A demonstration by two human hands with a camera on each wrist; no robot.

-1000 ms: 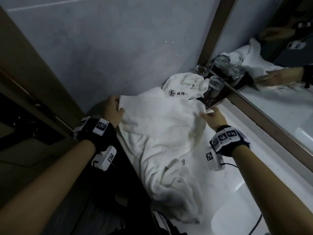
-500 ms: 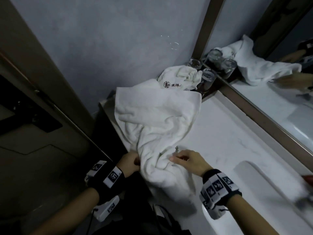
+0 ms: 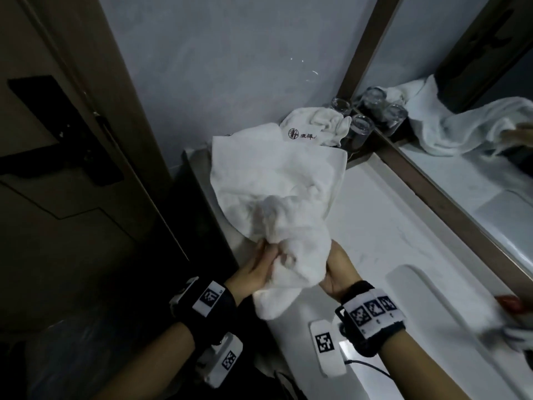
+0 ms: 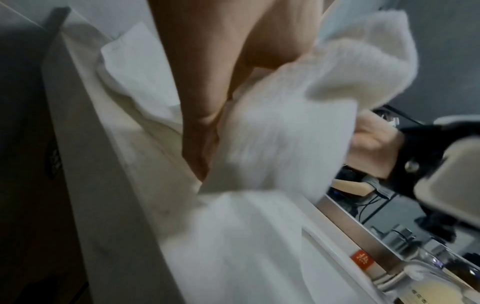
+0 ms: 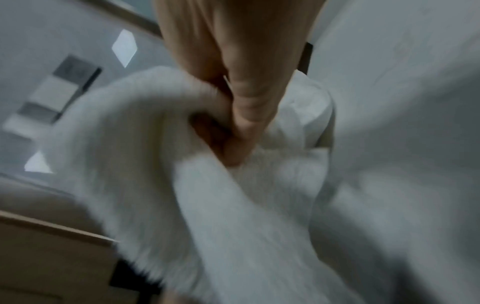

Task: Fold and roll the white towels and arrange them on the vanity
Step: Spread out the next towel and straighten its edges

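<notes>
A large white towel (image 3: pixel 277 180) lies crumpled on the white vanity top (image 3: pixel 383 226), its far half spread flat, its near end bunched and lifted. My left hand (image 3: pixel 259 269) grips the bunched near end from the left; in the left wrist view the fingers (image 4: pixel 205 123) press into the towel (image 4: pixel 272 133). My right hand (image 3: pixel 337 269) holds the same bunch from the right, and the right wrist view shows the thumb and fingers (image 5: pixel 244 123) pinching a fold of towel (image 5: pixel 155 144). A second white towel (image 3: pixel 314 125) with a dark logo lies crumpled in the far corner.
Glass tumblers (image 3: pixel 360 128) stand on a dark tray beside the logo towel, against the mirror (image 3: pixel 461 140). The sink basin (image 3: pixel 432 313) opens at the right. A dark door (image 3: pixel 72 168) stands left of the vanity's edge. A small orange-labelled item (image 4: pixel 362 261) sits by the mirror.
Both hands came back from the towel's far corners to its near end, gathered it and lifted the bunch off the counter. The near part no longer hangs over the edge.
</notes>
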